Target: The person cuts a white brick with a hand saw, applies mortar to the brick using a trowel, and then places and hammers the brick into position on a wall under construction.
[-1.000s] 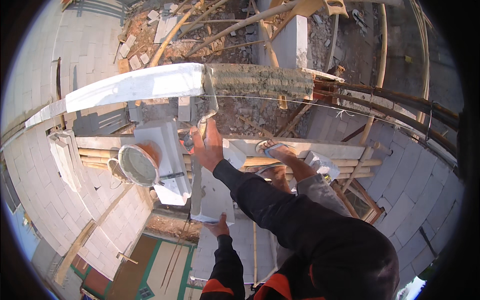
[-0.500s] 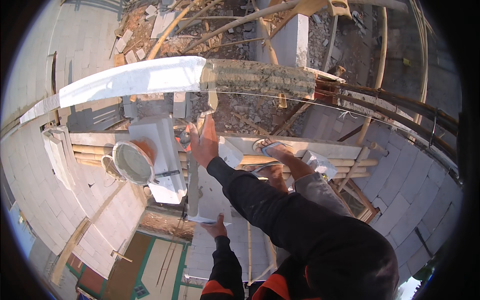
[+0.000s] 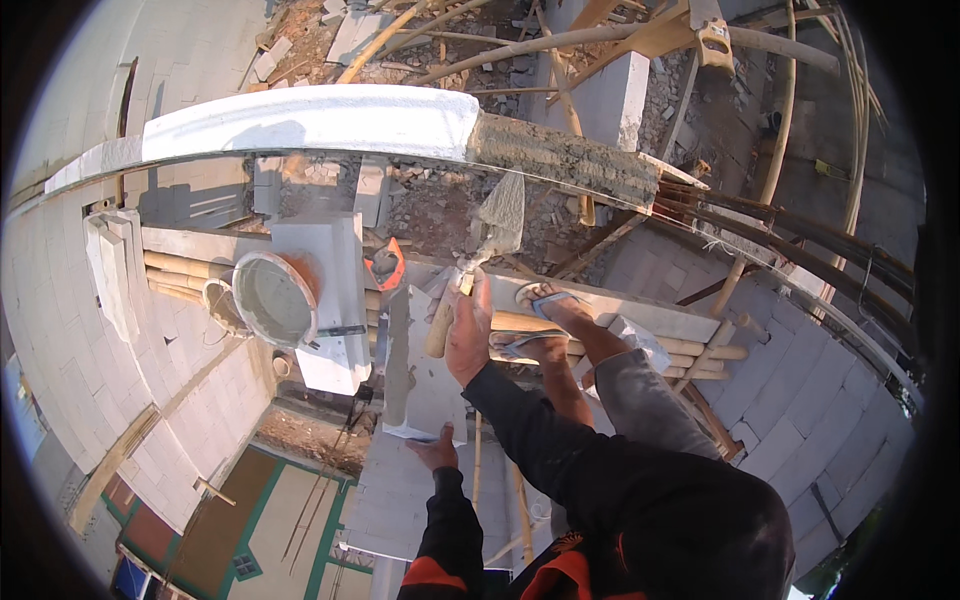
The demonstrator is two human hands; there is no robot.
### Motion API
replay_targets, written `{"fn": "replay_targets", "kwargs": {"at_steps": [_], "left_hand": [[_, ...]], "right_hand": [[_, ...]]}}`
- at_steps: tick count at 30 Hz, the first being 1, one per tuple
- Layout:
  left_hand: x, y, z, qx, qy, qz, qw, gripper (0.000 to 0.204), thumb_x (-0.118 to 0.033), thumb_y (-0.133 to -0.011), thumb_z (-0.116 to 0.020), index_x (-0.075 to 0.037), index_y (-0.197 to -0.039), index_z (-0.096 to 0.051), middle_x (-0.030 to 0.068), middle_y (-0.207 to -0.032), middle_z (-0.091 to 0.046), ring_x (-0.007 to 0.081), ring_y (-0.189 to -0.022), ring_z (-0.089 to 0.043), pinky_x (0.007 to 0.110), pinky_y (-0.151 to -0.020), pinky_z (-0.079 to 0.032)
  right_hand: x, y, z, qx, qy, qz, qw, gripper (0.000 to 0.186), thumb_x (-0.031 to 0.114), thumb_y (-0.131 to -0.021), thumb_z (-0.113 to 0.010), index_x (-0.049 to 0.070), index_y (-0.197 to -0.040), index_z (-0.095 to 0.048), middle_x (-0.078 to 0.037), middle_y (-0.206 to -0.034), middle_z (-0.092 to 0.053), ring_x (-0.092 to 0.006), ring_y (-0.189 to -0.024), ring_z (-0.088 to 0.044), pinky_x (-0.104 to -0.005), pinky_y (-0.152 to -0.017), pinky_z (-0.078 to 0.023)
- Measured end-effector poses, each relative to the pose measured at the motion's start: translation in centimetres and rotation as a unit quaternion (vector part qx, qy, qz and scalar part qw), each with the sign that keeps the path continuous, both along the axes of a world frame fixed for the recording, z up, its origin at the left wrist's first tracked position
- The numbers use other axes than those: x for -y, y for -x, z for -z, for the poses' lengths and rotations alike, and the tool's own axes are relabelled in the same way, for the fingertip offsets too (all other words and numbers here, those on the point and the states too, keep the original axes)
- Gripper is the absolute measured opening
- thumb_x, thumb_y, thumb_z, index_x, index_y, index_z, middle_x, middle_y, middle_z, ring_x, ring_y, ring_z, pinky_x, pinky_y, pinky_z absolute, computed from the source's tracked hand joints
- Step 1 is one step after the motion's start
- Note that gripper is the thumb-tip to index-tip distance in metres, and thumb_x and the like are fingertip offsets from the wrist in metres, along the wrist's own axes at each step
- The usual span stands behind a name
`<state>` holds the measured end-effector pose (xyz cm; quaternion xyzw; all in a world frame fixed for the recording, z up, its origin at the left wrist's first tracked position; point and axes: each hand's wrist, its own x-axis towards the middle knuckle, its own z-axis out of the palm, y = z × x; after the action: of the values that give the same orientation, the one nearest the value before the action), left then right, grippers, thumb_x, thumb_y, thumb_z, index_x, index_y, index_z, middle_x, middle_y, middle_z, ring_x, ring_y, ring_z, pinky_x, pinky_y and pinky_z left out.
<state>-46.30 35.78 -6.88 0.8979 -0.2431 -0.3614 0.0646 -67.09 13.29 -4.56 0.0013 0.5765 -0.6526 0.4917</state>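
My right hand (image 3: 468, 330) is closed round the wooden handle of a trowel (image 3: 503, 215). Wet grey mortar coats its blade, which hangs just on my side of the wall top. My left hand (image 3: 436, 450) grips the near end of a pale lightweight block (image 3: 425, 375) with a strip of mortar along its left side. Across the far side, a bed of mortar (image 3: 560, 150) covers part of the wall top, against the end of a white laid block (image 3: 310, 120). A thin string runs along the wall's near edge.
A bucket of mortar (image 3: 272, 305) stands left beside stacked pale blocks (image 3: 335, 300). An orange-and-black tool (image 3: 384, 266) lies near them. My sandalled feet stand on bamboo poles (image 3: 690, 350). Steel bars (image 3: 770, 210) stick out at the right; a handsaw (image 3: 713, 45) hangs beyond the wall.
My right hand has drawn the trowel back from the wall's mortar edge and turned it, so its blade shows broadly. The left hand stays on the block. The view has shifted slightly.
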Motion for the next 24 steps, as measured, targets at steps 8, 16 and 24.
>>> {"fn": "replay_targets", "kwargs": {"at_steps": [8, 16, 24], "left_hand": [[1.0, 1.0, 0.1, 0.011, 0.005, 0.019, 1.0, 0.108, -0.023, -0.064, -0.085, 0.015, -0.141, -0.018, 0.0296, -0.135, -0.04, 0.0392, -0.125, -0.045, 0.043, -0.107, -0.037], [-0.7, -0.7, 0.9, 0.1, -0.005, 0.09, 0.991, 0.104, -0.036, -0.062, -0.083, 0.01, -0.136, -0.027, 0.0343, -0.126, -0.047, 0.0483, -0.118, -0.047, 0.05, -0.1, -0.04], [-2.6, 0.1, 1.3, 0.117, -0.01, 0.05, 0.992, 0.099, -0.032, -0.063, -0.083, 0.008, -0.136, -0.029, 0.0284, -0.126, -0.047, 0.0452, -0.118, -0.048, 0.049, -0.1, -0.04]], "right_hand": [[4.7, 9.3, 3.1, 0.442, 0.258, -0.014, 0.859, 0.06, 0.061, -0.098, -0.029, 0.01, -0.118, -0.052, -0.004, -0.063, -0.046, -0.0159, -0.045, -0.042, -0.0321, -0.044, -0.036], [-4.6, -0.6, 0.9, 0.51, 0.041, -0.226, 0.829, 0.056, 0.059, -0.098, -0.036, 0.009, -0.114, -0.055, -0.005, -0.062, -0.048, -0.019, -0.046, -0.046, -0.0348, -0.047, -0.039], [8.4, -14.7, 0.2, -0.476, 0.185, -0.683, 0.522, 0.034, 0.024, -0.085, -0.057, 0.002, -0.11, -0.055, -0.024, -0.088, -0.066, -0.0395, -0.087, -0.066, -0.0496, -0.075, -0.051]]}}
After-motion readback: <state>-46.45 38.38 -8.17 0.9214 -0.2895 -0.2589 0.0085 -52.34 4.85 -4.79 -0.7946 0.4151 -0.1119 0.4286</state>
